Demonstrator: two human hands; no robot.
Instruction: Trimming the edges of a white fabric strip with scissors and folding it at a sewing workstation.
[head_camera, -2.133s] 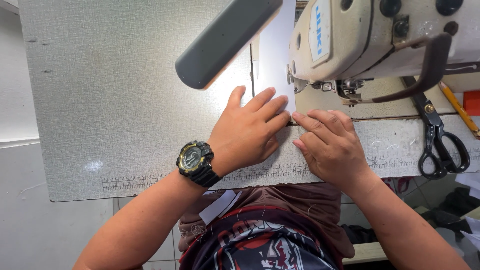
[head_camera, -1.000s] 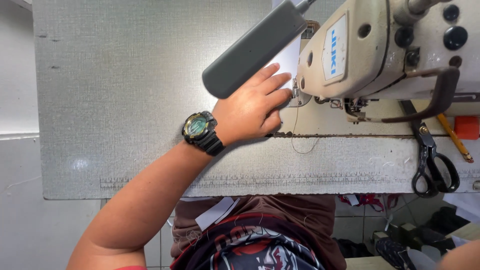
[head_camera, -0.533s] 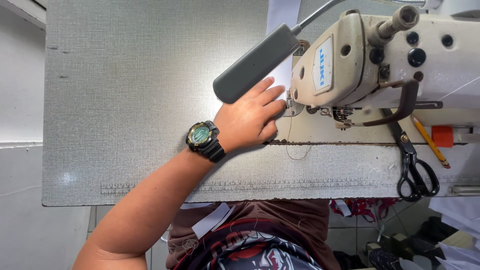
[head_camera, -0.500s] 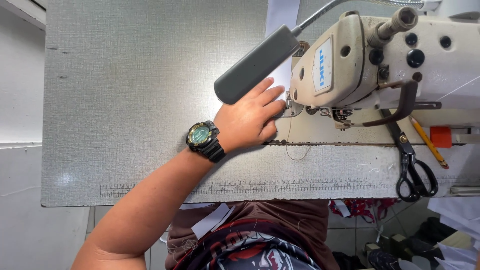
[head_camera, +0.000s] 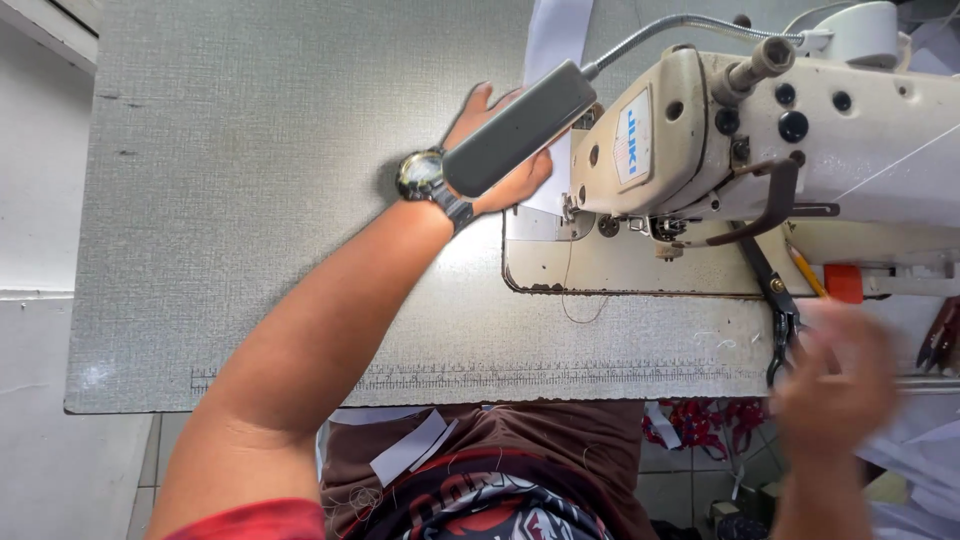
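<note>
My left hand (head_camera: 497, 150), with a black wristwatch (head_camera: 425, 178) on the wrist, reaches across the grey table (head_camera: 260, 200) to a white fabric strip (head_camera: 556, 40) that runs under the sewing machine's head (head_camera: 760, 130). Its fingers curl onto the strip just left of the needle area (head_camera: 572, 208). The grey lamp head (head_camera: 520, 128) hides most of them. My right hand (head_camera: 835, 370) is a blur at the table's front right edge, right beside the handles of black scissors (head_camera: 778, 322). Whether it touches them I cannot tell.
The machine's cream bed plate (head_camera: 640, 265) is set into the table. A pencil (head_camera: 805, 272) and an orange block (head_camera: 843, 283) lie under the machine's arm. A printed ruler (head_camera: 560, 375) runs along the table's front edge. White fabric scraps (head_camera: 405, 450) rest on my lap.
My left hand has moved further back along the white strip, behind the lamp. My right hand, out of view a moment ago, has come in fast at the lower right by the scissors.
</note>
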